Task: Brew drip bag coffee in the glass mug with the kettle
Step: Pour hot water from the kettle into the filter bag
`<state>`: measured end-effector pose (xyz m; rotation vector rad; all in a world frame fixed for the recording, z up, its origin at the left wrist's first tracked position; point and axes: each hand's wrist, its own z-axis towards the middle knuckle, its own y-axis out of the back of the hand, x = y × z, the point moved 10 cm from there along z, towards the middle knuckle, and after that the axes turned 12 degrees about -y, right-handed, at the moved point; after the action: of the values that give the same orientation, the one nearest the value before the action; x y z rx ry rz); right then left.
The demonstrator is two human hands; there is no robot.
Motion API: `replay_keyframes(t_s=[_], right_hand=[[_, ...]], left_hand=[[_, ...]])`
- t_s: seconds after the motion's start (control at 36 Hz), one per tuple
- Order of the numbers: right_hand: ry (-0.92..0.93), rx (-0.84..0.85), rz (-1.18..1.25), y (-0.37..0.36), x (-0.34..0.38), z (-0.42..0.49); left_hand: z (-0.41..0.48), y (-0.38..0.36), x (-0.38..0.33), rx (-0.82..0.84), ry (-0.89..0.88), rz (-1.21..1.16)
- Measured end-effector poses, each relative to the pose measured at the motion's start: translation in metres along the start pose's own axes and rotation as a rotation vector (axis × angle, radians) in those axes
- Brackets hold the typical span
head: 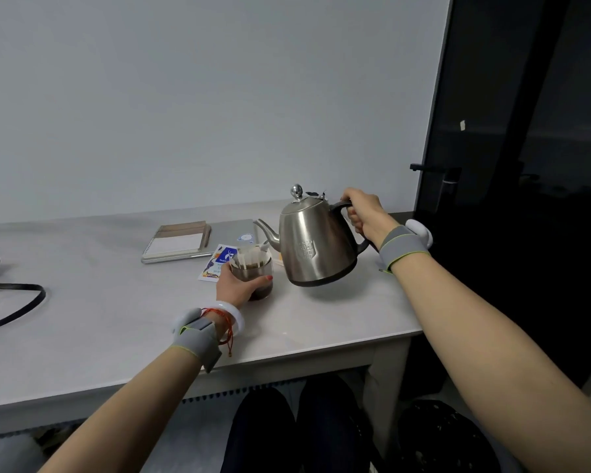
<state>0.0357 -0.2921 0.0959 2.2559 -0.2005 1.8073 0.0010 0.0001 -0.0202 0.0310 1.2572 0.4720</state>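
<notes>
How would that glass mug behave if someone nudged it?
The glass mug is probably weighty, since dark coffee fills its lower part. Smooth glass likely slides easily; the left hand grips it. The paper drip bag on its rim looks flimsy.

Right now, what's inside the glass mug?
A white paper drip bag hangs in the clear glass mug, dark coffee below; the left hand covers its near side.

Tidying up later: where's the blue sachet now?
Head view, centre: the sachet lies on the table just behind the glass mug the left hand holds, in front of the notebook.
</notes>
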Motion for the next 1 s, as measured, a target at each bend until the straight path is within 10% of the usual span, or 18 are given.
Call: replay_keyframes(t_s=[0.39, 0.72, 1.0], right_hand=[[-0.056, -0.157, 0.137, 0.028, -0.029, 0.021], [-0.083, -0.221, 0.189, 0.028, -0.036, 0.028], [-0.045, -0.27, 0.315, 0.042, -0.027, 0.021]], left_hand=[[0.004, -0.017, -0.001, 0.002, -0.06, -0.025], [-0.017, 0.009, -0.073, -0.273, -0.544, 0.181], [-0.013, -0.023, -0.145, -0.151, -0.739, -0.003]])
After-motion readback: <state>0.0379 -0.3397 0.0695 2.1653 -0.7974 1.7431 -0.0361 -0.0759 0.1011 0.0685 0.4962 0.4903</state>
